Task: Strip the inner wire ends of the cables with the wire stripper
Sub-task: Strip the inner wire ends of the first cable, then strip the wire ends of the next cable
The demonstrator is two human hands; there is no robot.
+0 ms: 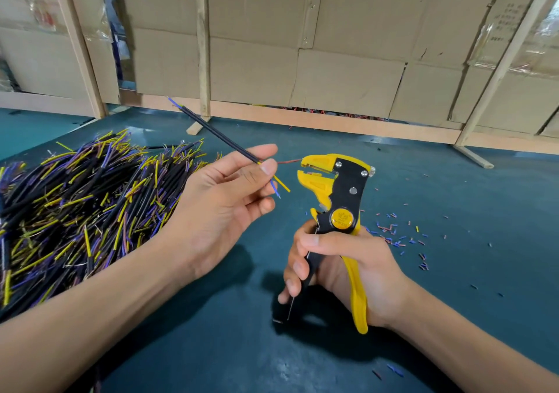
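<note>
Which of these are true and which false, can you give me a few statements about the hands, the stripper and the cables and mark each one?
1. The left hand pinches a black cable between thumb and fingers. True.
2. The wire stripper lies flat on the table. False: the right hand grips its handles and holds it upright.
3. The red inner wire reaches toward the stripper's yellow head. True.
4. The pile of cables lies to the right of the stripper. False: it lies on the left, beyond the left hand.
5. Small bits of cut insulation lie on the table right of the stripper. True.
</note>
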